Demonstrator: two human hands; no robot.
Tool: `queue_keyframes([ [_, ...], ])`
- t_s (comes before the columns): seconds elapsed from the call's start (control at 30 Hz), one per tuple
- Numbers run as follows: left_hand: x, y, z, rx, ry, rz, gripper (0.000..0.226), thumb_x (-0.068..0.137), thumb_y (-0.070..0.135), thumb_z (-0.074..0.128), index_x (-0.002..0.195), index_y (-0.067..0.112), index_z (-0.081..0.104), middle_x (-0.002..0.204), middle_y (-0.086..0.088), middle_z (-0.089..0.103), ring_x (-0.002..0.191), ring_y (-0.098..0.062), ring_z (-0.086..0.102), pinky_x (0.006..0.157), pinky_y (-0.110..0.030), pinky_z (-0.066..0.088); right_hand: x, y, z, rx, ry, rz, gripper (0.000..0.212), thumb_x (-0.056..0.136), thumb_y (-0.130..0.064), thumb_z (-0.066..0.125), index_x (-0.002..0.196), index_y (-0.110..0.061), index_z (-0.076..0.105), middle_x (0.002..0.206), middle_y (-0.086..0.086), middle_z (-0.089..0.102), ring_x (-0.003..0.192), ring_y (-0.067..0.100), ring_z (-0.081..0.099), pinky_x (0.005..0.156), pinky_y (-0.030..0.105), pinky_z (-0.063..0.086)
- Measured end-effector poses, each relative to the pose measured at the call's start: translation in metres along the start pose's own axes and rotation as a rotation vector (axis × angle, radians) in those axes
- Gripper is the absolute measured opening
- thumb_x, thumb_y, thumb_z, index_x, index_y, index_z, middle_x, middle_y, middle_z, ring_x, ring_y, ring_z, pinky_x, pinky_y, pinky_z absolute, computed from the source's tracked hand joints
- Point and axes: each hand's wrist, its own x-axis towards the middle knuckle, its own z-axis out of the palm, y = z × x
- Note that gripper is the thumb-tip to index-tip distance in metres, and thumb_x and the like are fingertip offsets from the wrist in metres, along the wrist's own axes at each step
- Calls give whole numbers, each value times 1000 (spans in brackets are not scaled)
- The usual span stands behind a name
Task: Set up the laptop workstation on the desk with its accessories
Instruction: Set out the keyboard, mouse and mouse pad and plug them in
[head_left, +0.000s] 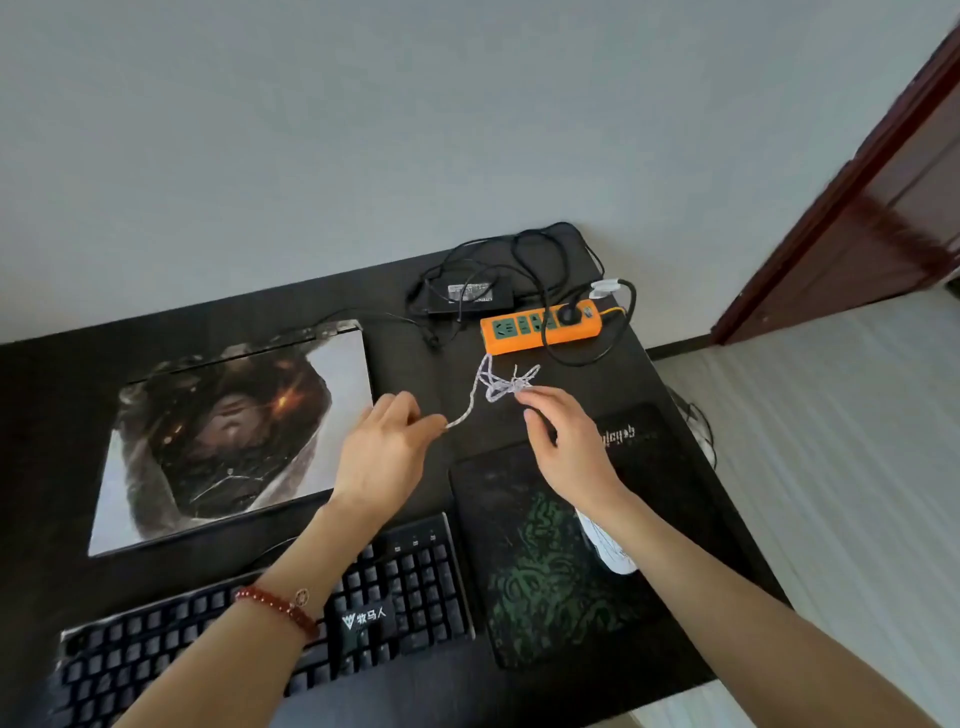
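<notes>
Lying closed at the left of the black desk is the laptop with a dark printed lid, its right edge just beside the left hand, which pinches one end of a white braided cable. Fingers of the right hand close on the cable's tangled bundle above the dark green-patterned mouse pad. Bare desk lies between hands and the orange power strip.

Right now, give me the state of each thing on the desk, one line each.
Laptop: lid closed.
Power strip: one black plug inserted.
White braided cable: bundled, held by both hands.
Left hand: pinching the cable's end.
Right hand: fingers on the bundle.
White mouse: on the mousepad.
</notes>
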Motion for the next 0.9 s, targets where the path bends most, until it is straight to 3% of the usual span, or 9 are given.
queue_keyframes([
  [0.07,-5,-3,-7,69,31,39,20,65,-2,79,76,13,71,55,-5,54,48,-26,53,38,-27,41,24,-21,11,105,-30,17,25,92,-8,47,109,-7,65,107,9,67,102,20,60,90,30,48],
  [0.17,-14,-14,-9,48,43,85,24,63,-3,79,80,13,72,61,-1,65,53,-22,60,38,-24,44,53,-39,31,198,-207,181,26,94,-11,44,109,-7,65,102,9,71,96,16,62,84,22,45],
  [0.27,-21,-27,-7,6,58,121,28,62,-4,80,83,13,73,73,2,71,62,-19,65,41,-22,48,72,-40,52,204,-470,438,30,95,-21,43,105,-3,65,101,13,72,88,18,63,79,28,48],
  [0.37,-27,-39,1,-30,62,184,37,60,-4,81,90,15,73,81,5,73,65,-16,65,43,-23,50,78,-39,67,410,-701,685,35,95,-32,43,100,-4,64,97,14,72,76,18,63,68,26,42],
  [0.5,-26,-52,13,-70,37,247,33,63,-2,79,90,16,74,84,6,73,68,-15,65,46,-23,51,88,-35,83,727,-670,788,20,93,-26,49,85,-12,62,94,7,72,90,20,65,80,32,43],
  [0.63,-20,-64,29,-87,-2,226,41,65,-5,72,101,13,71,86,-1,71,70,-18,64,47,-23,51,109,-33,104,765,-442,900,21,93,-6,44,108,-4,58,73,5,60,73,18,61,72,31,49],
  [0.73,-19,-77,40,-129,-7,15,44,75,-2,57,118,8,62,90,-8,67,76,-23,63,58,-30,54,127,-30,120,438,-426,789,34,94,-7,30,123,-9,50,75,4,49,65,18,53,58,28,44],
  [0.83,-15,-97,57,-140,-22,-382,38,81,-1,54,118,6,60,105,-16,64,96,-34,60,80,-47,51,136,-16,137,-106,-484,433,34,95,-21,36,128,-12,40,107,10,59,93,31,57,70,33,38],
  [0.9,-13,-110,70,-115,-72,-594,38,85,3,53,122,7,56,122,-17,56,116,-37,49,93,-52,40,134,-5,151,-261,-496,265,32,95,-26,42,123,-12,37,104,10,61,91,35,59,67,35,36],
])
